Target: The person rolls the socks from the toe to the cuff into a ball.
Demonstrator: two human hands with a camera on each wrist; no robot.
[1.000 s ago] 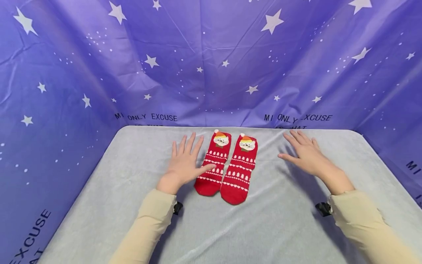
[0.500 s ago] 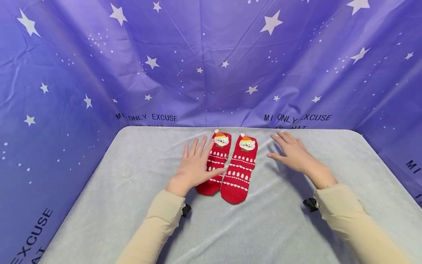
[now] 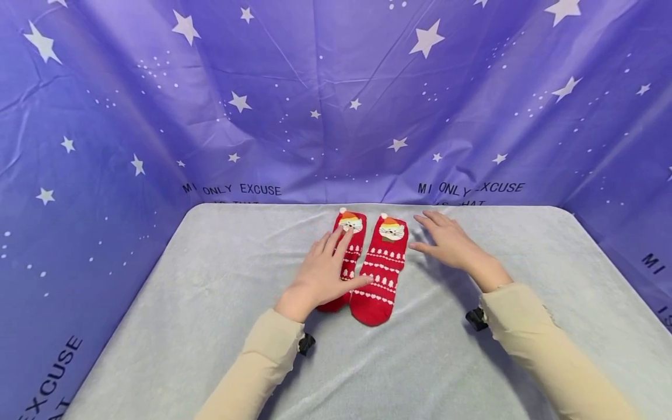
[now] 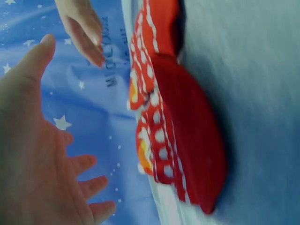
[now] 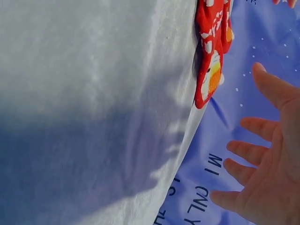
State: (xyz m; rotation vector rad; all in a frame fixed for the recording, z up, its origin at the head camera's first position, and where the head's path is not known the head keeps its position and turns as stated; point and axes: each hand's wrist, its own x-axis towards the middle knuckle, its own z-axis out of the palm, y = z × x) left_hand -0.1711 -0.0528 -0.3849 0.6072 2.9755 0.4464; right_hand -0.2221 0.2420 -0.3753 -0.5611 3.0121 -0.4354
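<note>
Two red socks with white tree and heart bands and a cat face in an orange hat lie side by side on the grey cloth. My left hand (image 3: 325, 277), fingers spread, hovers over the left sock (image 3: 357, 224) and hides much of it; its thumb reaches across the right sock (image 3: 375, 312) in the head view. The left wrist view shows a gap between this hand (image 4: 42, 154) and the socks (image 4: 187, 126). Just right of the right sock, my right hand (image 3: 448, 242) is held above the cloth with its fingers extended, holding nothing; its shadow falls below.
A grey plush cloth (image 3: 184, 303) covers the table, whose far edge runs just behind the socks. Purple-blue curtains (image 3: 325, 70) with white stars and black lettering hang at the back and both sides. Black wrist cameras (image 3: 476, 319) sit under the sleeves.
My left hand has moved right, from beside the left sock to over it. The right hand has come left toward the right sock. Both socks lie where they were.
</note>
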